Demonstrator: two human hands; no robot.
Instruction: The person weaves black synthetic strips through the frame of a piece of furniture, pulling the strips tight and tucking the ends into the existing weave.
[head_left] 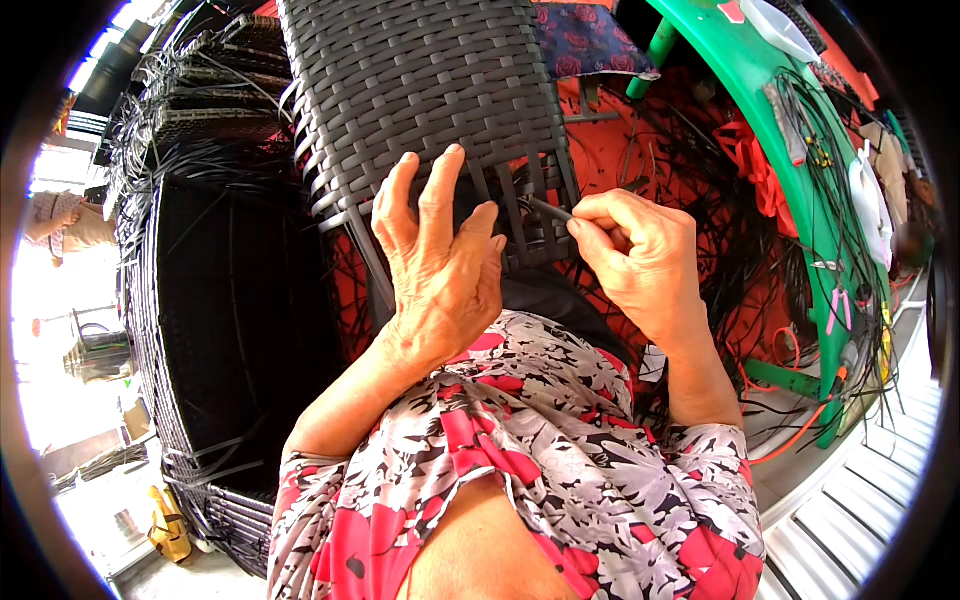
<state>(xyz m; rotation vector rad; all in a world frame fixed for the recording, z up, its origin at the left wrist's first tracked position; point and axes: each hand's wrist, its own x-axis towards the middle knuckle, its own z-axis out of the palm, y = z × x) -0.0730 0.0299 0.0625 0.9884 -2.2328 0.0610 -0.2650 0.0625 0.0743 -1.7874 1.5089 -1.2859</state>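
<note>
A dark grey woven panel stretches away from my lap, its strips crossing over and under. Toward me the weave turns loose, with lengthwise strips and gaps. Over this near edge lies my left hand, fingers spread, the fingertips resting on or just above the weave; whether it presses down I cannot tell. To its right, my right hand pinches a grey flat strip between thumb and fingers. The strip's other end runs into the weave by the panel's near right corner, where its tip is hidden.
Stacked black woven frames stand close on my left. At the right is a green table with strips, pink-handled snips and a white bag on it. Loose black strips litter the red floor covering. A patterned cushion lies beyond the panel.
</note>
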